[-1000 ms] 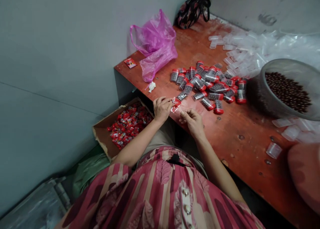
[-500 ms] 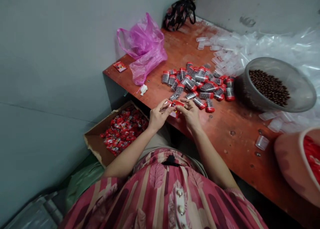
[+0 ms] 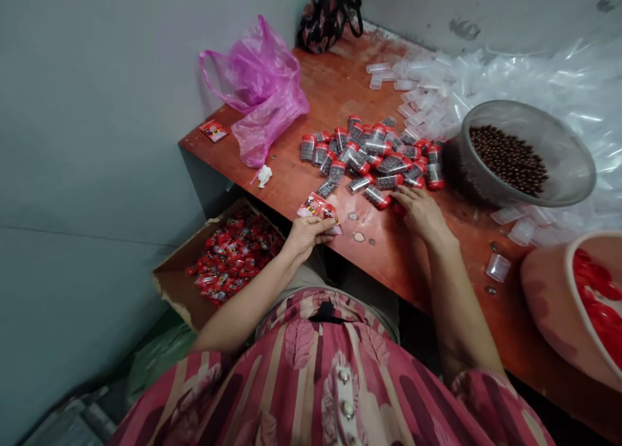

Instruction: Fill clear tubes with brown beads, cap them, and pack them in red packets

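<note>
Red foil packet [image 3: 318,207], glossy and crinkled, bearing a small dark-and-yellow printed label, held just above the near edge of the table [image 3: 335,89]. Its long axis runs roughly crosswise to the view, tilted slightly, with one corner pointing toward the person's right. Left hand [image 3: 308,235]: grip closed, clamped on the packet's lower edge, with the fingers curled beneath it. Right hand [image 3: 420,216]: palm down at the near side of a heap of capped tubes [image 3: 369,154], fingers curled, tips just beside a red cap [image 3: 398,207]. Whether this grip closes on anything cannot be told. The tubes are clear, filled with dark beads and lie at mixed angles. Right of the heap, a grey bowl [image 3: 573,167] holds brown balls; behind it lie loose clear tubes [image 3: 427,89], uncapped. Lower left — a cardboard box [image 3: 170,287] of red packets [image 3: 233,255] below the table edge. A pink plastic bag [image 3: 257,102] lies by the wall, and a pink basin [image 3: 544,297] of red caps [image 3: 595,297] stands at right.
</note>
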Tool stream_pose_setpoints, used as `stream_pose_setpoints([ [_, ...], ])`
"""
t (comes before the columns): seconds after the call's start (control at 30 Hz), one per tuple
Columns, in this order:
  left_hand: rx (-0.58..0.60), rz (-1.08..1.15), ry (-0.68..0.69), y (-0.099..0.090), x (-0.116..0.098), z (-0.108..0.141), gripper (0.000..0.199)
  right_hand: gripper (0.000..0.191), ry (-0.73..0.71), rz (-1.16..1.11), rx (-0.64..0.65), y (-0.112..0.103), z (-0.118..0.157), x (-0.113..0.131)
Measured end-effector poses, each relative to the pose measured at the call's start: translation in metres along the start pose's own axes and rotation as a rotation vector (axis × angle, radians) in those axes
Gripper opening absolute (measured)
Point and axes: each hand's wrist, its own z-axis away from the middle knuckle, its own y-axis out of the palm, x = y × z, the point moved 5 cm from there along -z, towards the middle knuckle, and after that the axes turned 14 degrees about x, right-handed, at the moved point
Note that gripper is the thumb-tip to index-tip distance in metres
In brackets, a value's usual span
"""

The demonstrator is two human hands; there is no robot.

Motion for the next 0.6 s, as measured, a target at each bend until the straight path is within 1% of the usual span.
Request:
stream_pose_setpoints([
  [0.07,-0.023,0.112,-0.005,0.003,0.001,0.0,0.022,0.047,0.009,0.066,0.061,0.005,0.009,-0.012],
  [0.17,-0.054,0.256,-0.013,0.009,0.003,-0.001,0.014,0.039,0.099,0.108,0.081,0.008,0.025,-0.018],
  [0.23,-0.078,0.333,0.005,0.012,0.004,-0.002,0.013,0.035,0.198,0.094,0.057,0.01,0.034,-0.015],
  [0.3,-0.103,0.396,0.044,0.013,0.005,-0.003,0.015,0.03,0.31,-0.005,-0.033,0.012,0.044,-0.007],
  [0.33,-0.111,0.421,0.067,0.013,0.006,-0.003,0.016,0.027,0.342,-0.121,-0.103,0.013,0.049,0.0],
  [0.37,-0.116,0.441,0.087,0.013,0.006,-0.003,0.018,0.025,0.342,-0.29,-0.168,0.015,0.054,0.01],
  [0.4,-0.12,0.456,0.102,0.013,0.007,-0.003,0.019,0.024,0.305,-0.494,-0.219,0.019,0.058,0.023],
  [0.43,-0.122,0.467,0.114,0.013,0.008,-0.003,0.019,0.025,0.246,-0.731,-0.239,0.023,0.061,0.037],
  [0.47,-0.121,0.476,0.124,0.013,0.008,-0.004,0.019,0.026,0.177,-0.966,-0.201,0.029,0.063,0.055],
  [0.5,-0.119,0.483,0.133,0.014,0.008,-0.004,0.019,0.027,0.123,-1.136,-0.156,0.034,0.064,0.072],
  [0.53,-0.113,0.489,0.142,0.015,0.008,-0.004,0.019,0.027,0.082,-1.238,-0.12,0.037,0.065,0.089],
  [0.6,-0.098,0.496,0.159,0.019,0.007,-0.004,0.018,0.027,0.037,-1.331,-0.074,0.04,0.066,0.114],
])
